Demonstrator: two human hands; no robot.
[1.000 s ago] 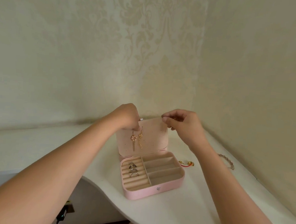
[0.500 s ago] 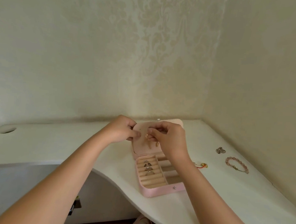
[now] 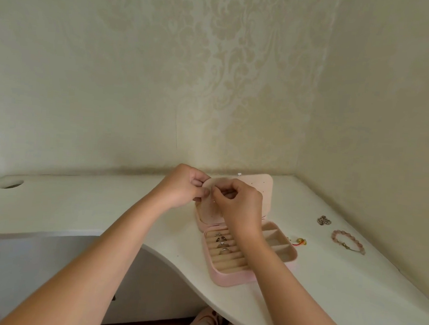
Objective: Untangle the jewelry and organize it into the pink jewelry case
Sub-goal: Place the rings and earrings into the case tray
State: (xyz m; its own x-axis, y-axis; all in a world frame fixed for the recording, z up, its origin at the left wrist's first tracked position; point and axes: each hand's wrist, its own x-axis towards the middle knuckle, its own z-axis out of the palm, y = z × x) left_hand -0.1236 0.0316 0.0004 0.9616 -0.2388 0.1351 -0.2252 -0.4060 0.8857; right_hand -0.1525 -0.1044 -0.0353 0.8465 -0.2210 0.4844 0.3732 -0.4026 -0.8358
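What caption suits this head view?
Left hand and right hand pinch the perforated panel in an open pink jewelry case holding rings.

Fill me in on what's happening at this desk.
A person is working at an open pink jewelry case on a white desk. The left hand pinches the edge of the case's earring panel, and the right hand pinches at its face; any earring there is hidden. Several rings sit in the ring rolls. A pink bead bracelet, a silver tangle and a gold-and-red piece lie loose on the desk.
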